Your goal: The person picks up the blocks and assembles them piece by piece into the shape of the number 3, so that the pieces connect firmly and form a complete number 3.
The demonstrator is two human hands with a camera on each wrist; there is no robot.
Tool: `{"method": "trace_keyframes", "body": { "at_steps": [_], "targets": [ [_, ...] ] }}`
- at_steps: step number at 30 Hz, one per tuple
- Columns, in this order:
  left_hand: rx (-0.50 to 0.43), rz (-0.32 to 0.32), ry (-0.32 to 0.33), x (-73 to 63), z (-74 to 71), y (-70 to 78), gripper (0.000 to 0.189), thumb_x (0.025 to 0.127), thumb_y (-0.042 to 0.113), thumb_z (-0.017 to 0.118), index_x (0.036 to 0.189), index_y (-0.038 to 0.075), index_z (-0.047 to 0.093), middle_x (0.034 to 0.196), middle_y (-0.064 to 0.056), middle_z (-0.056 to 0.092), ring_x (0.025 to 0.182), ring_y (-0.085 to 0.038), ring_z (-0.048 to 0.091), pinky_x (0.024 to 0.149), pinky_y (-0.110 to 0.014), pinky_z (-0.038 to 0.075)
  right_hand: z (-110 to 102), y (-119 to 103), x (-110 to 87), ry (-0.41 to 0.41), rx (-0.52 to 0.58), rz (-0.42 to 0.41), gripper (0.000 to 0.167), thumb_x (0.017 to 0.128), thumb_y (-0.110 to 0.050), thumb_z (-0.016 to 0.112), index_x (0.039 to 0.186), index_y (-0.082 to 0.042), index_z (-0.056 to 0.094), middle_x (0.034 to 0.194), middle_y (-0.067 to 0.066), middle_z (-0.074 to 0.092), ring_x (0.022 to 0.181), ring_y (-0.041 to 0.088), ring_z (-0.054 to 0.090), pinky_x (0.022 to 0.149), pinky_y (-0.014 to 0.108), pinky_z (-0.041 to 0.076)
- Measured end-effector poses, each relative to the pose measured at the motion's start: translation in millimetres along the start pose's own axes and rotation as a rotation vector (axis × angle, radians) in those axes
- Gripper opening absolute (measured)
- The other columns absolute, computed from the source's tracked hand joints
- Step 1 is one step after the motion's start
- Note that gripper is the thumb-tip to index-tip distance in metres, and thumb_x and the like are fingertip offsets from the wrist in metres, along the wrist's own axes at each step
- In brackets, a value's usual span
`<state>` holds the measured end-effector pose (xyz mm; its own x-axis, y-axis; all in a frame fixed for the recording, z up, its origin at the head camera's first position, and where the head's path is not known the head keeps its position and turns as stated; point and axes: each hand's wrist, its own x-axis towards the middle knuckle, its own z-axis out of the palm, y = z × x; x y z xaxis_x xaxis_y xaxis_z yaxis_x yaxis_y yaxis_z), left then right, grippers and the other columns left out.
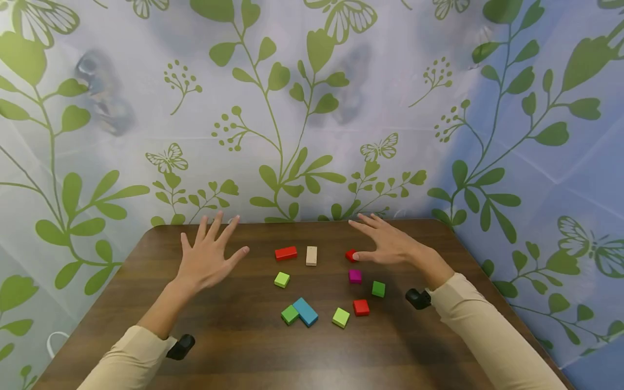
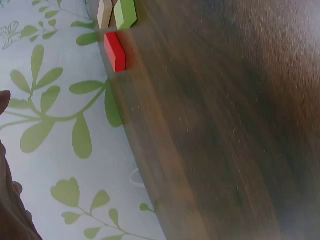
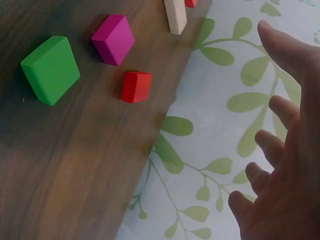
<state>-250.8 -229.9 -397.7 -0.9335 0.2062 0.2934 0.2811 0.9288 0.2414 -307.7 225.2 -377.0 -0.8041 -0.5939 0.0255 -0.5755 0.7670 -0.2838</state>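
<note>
My left hand (image 1: 206,261) is held over the left side of the table with its fingers spread, holding nothing. Over the right side, my right hand (image 1: 388,242) is stretched out with straight fingers, also holding nothing. Its thumb overlaps a small red block (image 1: 350,255) in the head view; the right wrist view shows that red block (image 3: 136,87) apart from the hand. A magenta block (image 1: 355,276) and a green block (image 1: 378,288) lie nearby. Nearest the left hand are a long red block (image 1: 285,253) and a lime block (image 1: 281,279). Beside them lies a pale wooden block (image 1: 311,255).
Closer to me on the brown table (image 1: 234,341), a blue block (image 1: 305,312) touches a green block (image 1: 290,314). Another lime block (image 1: 340,318) and a red square block (image 1: 361,307) lie right of them. A leaf-patterned curtain (image 1: 195,124) hangs behind the table's far edge.
</note>
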Motion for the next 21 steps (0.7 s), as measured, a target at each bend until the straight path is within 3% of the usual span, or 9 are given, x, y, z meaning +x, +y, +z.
{"method": "trace_keyframes", "body": {
  "at_steps": [10, 21],
  "targets": [
    [-0.058, 0.104, -0.015, -1.0, 14.7, 17.9, 0.080, 0.100, 0.066, 0.050, 0.167, 0.034, 0.019, 0.172, -0.009, 0.008, 0.156, -0.040, 0.000, 0.106, -0.083, -0.002, 6.6, -1.2, 2.7, -0.044, 0.046, -0.024, 0.091, 0.095, -0.058, 0.068, 0.166, -0.019, 0.026, 0.169, 0.016, 0.021, 0.152, 0.045, 0.017, 0.113, 0.070, 0.021],
    [-0.175, 0.312, -0.023, -5.5, 27.4, 44.5, 0.083, 0.099, 0.051, 0.066, 0.166, 0.029, 0.024, 0.172, -0.004, 0.009, 0.156, -0.036, 0.002, 0.111, -0.077, 0.007, 27.5, 4.2, 2.5, -0.100, 0.144, -0.044, 0.080, 0.097, -0.037, 0.073, 0.162, -0.011, 0.034, 0.165, 0.018, 0.031, 0.149, 0.043, 0.029, 0.114, 0.066, 0.026]
  ]
}}
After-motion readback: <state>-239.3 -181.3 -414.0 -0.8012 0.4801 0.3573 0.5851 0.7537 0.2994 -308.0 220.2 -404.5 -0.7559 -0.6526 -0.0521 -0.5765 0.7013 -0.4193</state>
